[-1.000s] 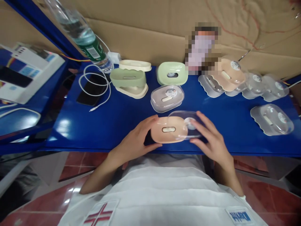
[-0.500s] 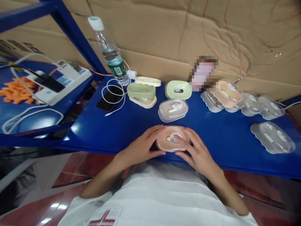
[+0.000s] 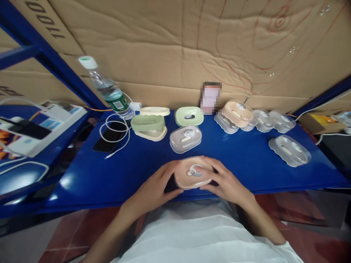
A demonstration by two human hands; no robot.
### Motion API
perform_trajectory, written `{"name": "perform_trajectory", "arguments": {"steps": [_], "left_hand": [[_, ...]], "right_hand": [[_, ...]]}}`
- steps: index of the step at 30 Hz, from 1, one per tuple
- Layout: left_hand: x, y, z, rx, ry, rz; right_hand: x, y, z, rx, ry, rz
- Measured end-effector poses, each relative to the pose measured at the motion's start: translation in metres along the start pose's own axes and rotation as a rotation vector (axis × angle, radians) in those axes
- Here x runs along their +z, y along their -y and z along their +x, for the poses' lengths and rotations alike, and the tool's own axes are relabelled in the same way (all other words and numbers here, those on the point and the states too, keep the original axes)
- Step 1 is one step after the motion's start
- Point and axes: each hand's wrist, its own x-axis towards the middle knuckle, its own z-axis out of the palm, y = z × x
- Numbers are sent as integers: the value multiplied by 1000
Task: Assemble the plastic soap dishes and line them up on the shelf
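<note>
A peach oval soap box [image 3: 181, 177] with a clear lid and a round sticker lies near the front edge of the blue table. Around its left end my left hand [image 3: 161, 180] is closed, thumb at the near side and fingers toward the far side. My right hand [image 3: 223, 180] grips the right end, with one finger on the sticker. Just beyond the held box sits a grey soap box [image 3: 178, 143] with a clear lid. Farther back are a light green lid [image 3: 179, 116] with an opening and a green box part [image 3: 142, 126] resting on a cream one [image 3: 155, 134].
Several grey lidded boxes [image 3: 264, 120] and a peach one [image 3: 233, 111] stand at the back right; another grey box [image 3: 290, 149] lies nearer. A water bottle [image 3: 109, 91], white cable [image 3: 128, 137] and black phone [image 3: 102, 142] are at left. Cardboard [image 3: 153, 47] backs the table [image 3: 241, 164].
The camera view has tilted up and turned right, bringing more of the cardboard and the right side into sight. Both hands keep their hold on the peach soap box, with little change in grip.
</note>
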Motion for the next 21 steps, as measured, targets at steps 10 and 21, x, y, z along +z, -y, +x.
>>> {"name": "perform_trajectory", "arguments": {"steps": [10, 21], "left_hand": [[0, -1, 2, 50, 7, 134], [1, 1, 2, 94, 4, 149]], "right_hand": [[-117, -88, -54, 425, -646, -379], [-146, -186, 12, 824, -504, -496]]}}
